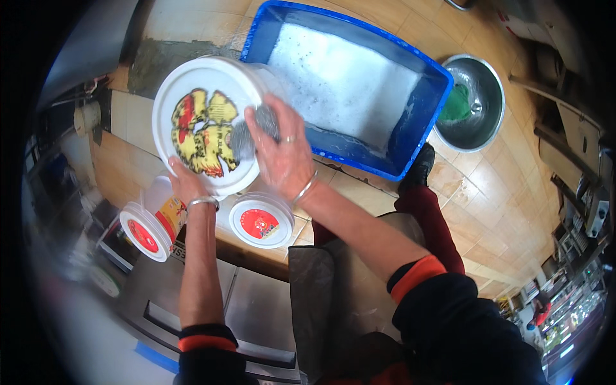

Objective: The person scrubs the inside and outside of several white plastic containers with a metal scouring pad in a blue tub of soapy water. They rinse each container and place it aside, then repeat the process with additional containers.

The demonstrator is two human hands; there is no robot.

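A white plastic bucket [204,131] is tilted so that its round lid faces me. The lid carries a worn yellow, red and black label. My left hand [187,183] grips the lower edge of the lid. In my right hand [285,151] is a steel wool scrubber [242,142], pressed on the lid's right part, over the label's edge. Right behind the bucket stands a blue rectangular tub [404,168] with white sudsy water [333,70] in it.
Two smaller lidded buckets with red labels, one at the left [144,234] and one in the middle [262,220], sit nearer to me. Right of the tub is a steel bowl [482,128] with a green cloth [454,104]. Below lies a steel cabinet with handles [256,314].
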